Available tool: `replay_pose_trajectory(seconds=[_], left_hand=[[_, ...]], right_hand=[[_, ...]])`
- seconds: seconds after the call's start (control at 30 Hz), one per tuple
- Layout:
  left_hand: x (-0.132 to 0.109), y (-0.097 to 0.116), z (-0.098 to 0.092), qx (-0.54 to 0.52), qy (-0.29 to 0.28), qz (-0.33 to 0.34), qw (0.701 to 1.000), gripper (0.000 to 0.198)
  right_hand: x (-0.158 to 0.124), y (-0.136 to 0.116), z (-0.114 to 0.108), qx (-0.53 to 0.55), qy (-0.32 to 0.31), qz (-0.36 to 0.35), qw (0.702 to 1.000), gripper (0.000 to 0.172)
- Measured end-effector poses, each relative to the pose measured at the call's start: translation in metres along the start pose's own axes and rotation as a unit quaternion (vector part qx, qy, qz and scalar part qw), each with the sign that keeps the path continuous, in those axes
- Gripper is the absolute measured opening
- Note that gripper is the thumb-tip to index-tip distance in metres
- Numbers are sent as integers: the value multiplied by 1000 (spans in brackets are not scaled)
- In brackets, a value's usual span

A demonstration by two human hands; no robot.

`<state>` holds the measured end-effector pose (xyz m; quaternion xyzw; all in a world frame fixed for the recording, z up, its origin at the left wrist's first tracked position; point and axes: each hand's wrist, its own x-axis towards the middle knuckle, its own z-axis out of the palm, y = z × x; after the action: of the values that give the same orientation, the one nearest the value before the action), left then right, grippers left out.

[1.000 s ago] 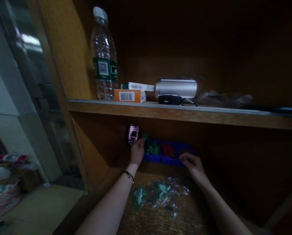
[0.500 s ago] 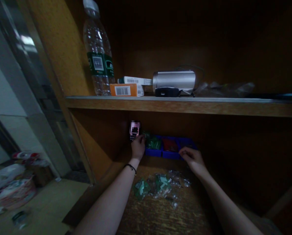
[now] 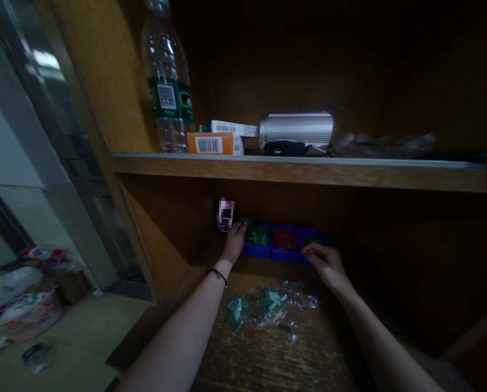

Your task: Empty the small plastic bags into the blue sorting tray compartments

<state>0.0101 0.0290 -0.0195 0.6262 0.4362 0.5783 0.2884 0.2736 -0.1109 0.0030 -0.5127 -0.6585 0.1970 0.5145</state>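
My left hand reaches to the left end of a blue compartment tray, its fingertips just beside a phone standing against the back panel, with a blurred screen. Whether it grips anything is hidden in the shadow. My right hand lies curled at the tray's right end. Green pieces fill one compartment and red ones the middle one. Clear plastic bags with green parts lie on the wooden shelf below my wrists.
Above stands a wooden shelf holding a water bottle, an orange box, a white box and a silver cylinder. Left of the cabinet, a heap of bags sits on the floor.
The view has tilted a little, so the upper shelf sits higher in the picture. Both hands remain at the tray, with only slight shifts.
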Motion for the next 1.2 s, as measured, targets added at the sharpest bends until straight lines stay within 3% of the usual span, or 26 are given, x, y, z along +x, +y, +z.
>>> replay_pose_trajectory(seconds=[0.3,0.6,0.7,0.87,1.07,1.2], left_hand=[[4,-3,-1,75,9,-12,997,36],[-5,0,1,167,-116,22,979,34],[-8,3,0,165,-109,-5,980,36],[-9,8,-2,164,-99,18,981,40],[-8,9,0,128,-84,-25,988,52],[-9,6,1,157,-90,16,983,42]], right_hand=[[1,0,1,-8,-9,1,1000,17],[1,6,2,-8,-25,-5,1000,17],[1,5,2,-8,-24,-9,1000,17],[0,2,1,-11,-25,-9,1000,16],[1,4,2,-9,-27,-11,1000,16],[2,7,1,-12,-24,-17,999,17]])
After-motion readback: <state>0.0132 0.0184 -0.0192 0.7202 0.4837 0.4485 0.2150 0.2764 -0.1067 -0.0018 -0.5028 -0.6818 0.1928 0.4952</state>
